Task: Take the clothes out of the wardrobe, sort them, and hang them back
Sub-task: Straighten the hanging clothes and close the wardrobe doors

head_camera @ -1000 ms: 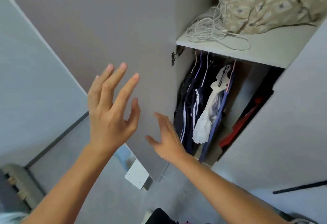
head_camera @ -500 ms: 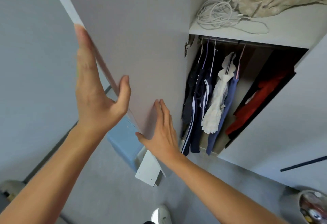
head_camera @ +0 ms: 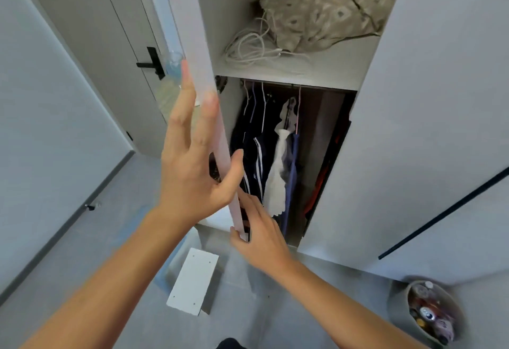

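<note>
A: Head view, nearest first. Your left hand [head_camera: 192,172] holds the wardrobe door [head_camera: 205,78] by its front edge, fingers stretched up one face of the panel and the thumb hooked over onto the other face.

B: And my right?

A: Your right hand [head_camera: 261,235] sits lower on that same door edge, near the door's bottom corner. The fingers lie fairly straight along the panel with the thumb touching the corner; whether they curl round behind it, you cannot tell from this angle.

B: Below the door?

A: A white board [head_camera: 192,282] lies on the floor under the door's lower end, and a grey bin [head_camera: 429,313] of cans stands well off to the door's right.

B: The clothes?

A: Beyond the door, inside the wardrobe, they hang on hangers from the rail: dark striped garments [head_camera: 254,156] closest to the door, then a white garment [head_camera: 279,172], a blue one [head_camera: 293,167], and something red [head_camera: 321,180] farthest from it. On the shelf [head_camera: 316,70] above them sit coiled white cables [head_camera: 250,51] and a patterned bundle [head_camera: 325,4].
</note>
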A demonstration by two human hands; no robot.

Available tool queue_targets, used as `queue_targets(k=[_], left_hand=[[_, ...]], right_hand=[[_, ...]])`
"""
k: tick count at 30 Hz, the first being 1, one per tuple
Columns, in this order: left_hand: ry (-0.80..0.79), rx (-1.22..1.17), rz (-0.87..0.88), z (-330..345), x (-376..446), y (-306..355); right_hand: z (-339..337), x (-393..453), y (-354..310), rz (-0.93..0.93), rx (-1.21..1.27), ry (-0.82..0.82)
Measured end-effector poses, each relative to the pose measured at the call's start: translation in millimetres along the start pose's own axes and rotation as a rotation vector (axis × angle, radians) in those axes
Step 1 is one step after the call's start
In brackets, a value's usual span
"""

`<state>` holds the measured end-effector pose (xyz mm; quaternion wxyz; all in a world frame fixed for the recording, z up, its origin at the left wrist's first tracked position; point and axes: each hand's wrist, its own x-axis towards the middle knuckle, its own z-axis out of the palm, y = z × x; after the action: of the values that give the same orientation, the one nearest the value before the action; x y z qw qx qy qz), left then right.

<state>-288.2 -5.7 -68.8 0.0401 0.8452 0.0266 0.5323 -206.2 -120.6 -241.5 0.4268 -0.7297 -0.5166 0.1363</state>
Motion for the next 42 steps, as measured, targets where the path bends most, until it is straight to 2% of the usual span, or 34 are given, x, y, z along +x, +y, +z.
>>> queue_targets(k=[3, 8, 12, 19, 31, 36, 39, 42], left_hand=[[-0.054, 0.025, 0.076, 40, 26, 21], [-0.148, 0.152, 0.083, 101, 76, 46], [-0.197, 0.237, 0.065, 142, 103, 47], [-0.155, 0.333, 0.016, 193, 118, 37], [-0.224, 0.499, -0.034, 234, 143, 30], [-0.241, 0.522, -0.027, 243, 150, 24], [-0.231, 0.510, -0.012, 245, 150, 24], [-0.222, 0.499, 0.028, 243, 147, 23]], right_hand=[[-38, -10, 31, 0.034, 0.017, 0.088], [-89, 5, 89, 0.141, -0.043, 0.288], [-120, 24, 108, 0.211, -0.199, 0.399], [-149, 55, 118, 0.329, -0.324, 0.419], [-179, 88, 143, 0.474, -0.444, 0.350], [-181, 94, 151, 0.462, -0.378, 0.331], [-177, 96, 154, 0.440, -0.319, 0.381], [-167, 96, 154, 0.475, -0.147, 0.463]])
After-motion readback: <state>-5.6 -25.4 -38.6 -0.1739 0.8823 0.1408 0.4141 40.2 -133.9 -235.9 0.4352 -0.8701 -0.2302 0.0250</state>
